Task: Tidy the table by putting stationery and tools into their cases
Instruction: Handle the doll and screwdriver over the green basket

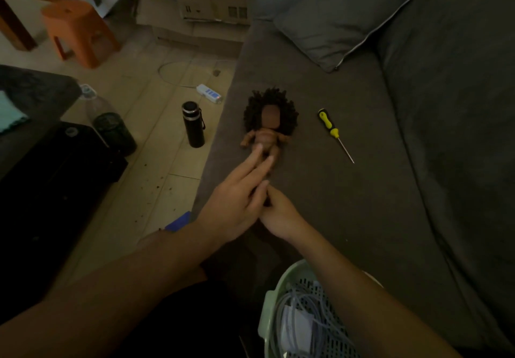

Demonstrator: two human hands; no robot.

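Observation:
A small brown doll (pixel 264 137) with dark curly hair lies face up on the grey sofa seat (pixel 348 218). My left hand (pixel 239 201) reaches over it with straight fingers, two fingertips touching the doll's belly and legs. My right hand (pixel 281 218) sits just below, fingers curled around the doll's lower end, which the left hand mostly hides. A yellow-and-black screwdriver (pixel 333 131) lies on the seat to the right of the doll, tip pointing toward me, apart from both hands.
A green perforated basket (pixel 269 318) with pale cables sits at my lap under my right forearm. A grey cushion (pixel 334 23) lies at the sofa's back. On the floor to the left stand a black flask (pixel 193 124), a plastic bottle (pixel 107 119) and a power strip (pixel 209 94).

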